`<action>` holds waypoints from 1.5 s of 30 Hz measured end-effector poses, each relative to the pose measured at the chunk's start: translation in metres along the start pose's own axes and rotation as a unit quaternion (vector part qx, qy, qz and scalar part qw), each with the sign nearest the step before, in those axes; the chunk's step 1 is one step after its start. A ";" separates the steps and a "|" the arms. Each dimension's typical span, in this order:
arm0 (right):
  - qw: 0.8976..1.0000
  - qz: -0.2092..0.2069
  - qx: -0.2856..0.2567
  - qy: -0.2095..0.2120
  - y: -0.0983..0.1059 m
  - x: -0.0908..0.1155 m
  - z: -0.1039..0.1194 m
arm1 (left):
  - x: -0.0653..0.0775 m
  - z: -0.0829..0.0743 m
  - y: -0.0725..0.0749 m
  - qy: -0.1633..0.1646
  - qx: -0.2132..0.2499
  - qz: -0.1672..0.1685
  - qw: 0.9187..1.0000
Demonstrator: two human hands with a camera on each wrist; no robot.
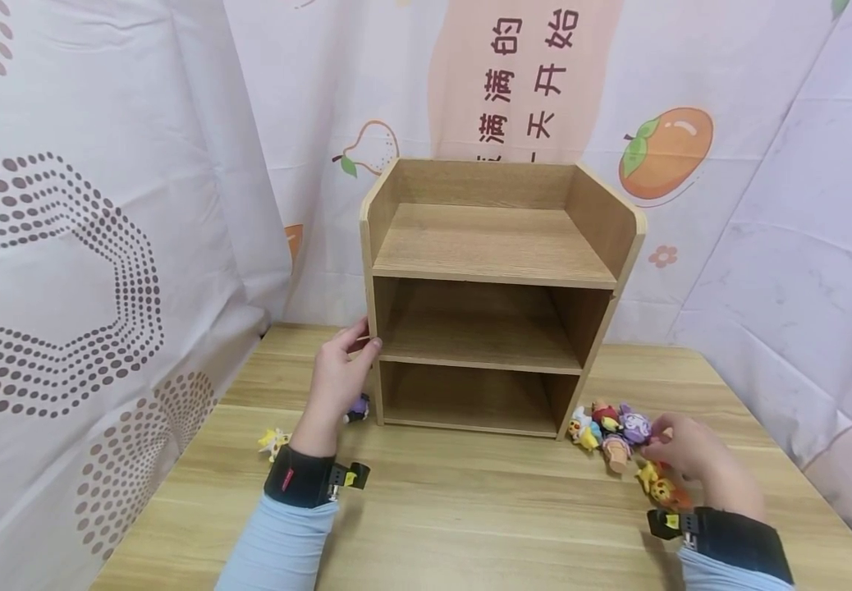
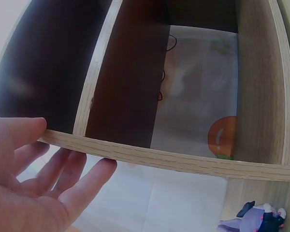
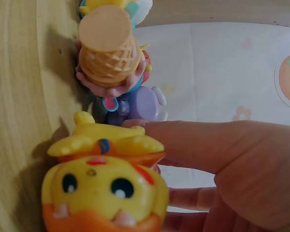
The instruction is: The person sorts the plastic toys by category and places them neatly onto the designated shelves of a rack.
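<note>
The person's left hand [image 1: 339, 371] grips the shelf's [image 1: 496, 246] left side panel, thumb on the front edge, fingers [image 2: 82, 181] spread behind it. The shelf stands at 12 o'clock on the worktop [image 1: 470, 525], its three levels open to the front. A small purple toy [image 1: 358, 408] lies just beside that hand at the shelf's foot; a yellow toy [image 1: 274, 442] sits at 9 o'clock of the wrist. The right hand [image 1: 695, 464] rests among a cluster of toys [image 1: 606, 427] at the shelf's right foot, at 3 o'clock. Its fingers [image 3: 198, 142] lie fairly straight against a yellow figure [image 3: 104, 191]; whether they pinch it cannot be told. A cone toy [image 3: 108, 46] lies just beyond.
</note>
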State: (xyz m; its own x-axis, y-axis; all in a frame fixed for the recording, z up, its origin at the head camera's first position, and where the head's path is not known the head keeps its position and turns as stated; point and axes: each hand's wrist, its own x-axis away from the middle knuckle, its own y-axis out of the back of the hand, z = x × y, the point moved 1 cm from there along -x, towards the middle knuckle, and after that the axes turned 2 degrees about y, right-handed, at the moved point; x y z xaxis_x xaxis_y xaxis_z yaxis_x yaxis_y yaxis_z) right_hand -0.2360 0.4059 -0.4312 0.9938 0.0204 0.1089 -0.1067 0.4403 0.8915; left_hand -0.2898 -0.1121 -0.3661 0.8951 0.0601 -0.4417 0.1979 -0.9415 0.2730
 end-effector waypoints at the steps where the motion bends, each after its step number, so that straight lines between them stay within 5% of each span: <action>1: 1.000 0.000 -0.001 -0.001 -0.001 0.000 -0.001 | 0.000 0.000 0.000 -0.001 -0.001 0.000 1.000; 45: 0.998 -0.055 0.029 0.011 0.001 -0.005 -0.011 | -0.001 0.002 -0.001 -0.004 -0.006 -0.003 1.000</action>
State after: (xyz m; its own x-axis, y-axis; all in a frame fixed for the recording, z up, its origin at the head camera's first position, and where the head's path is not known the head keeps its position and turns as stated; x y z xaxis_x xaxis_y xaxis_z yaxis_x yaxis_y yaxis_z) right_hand -0.2409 0.4165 -0.4358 1.0000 -0.0046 -0.0002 0.0020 0.3883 0.9215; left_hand -0.2911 -0.1119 -0.3676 0.8906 0.0620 -0.4506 0.2071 -0.9373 0.2803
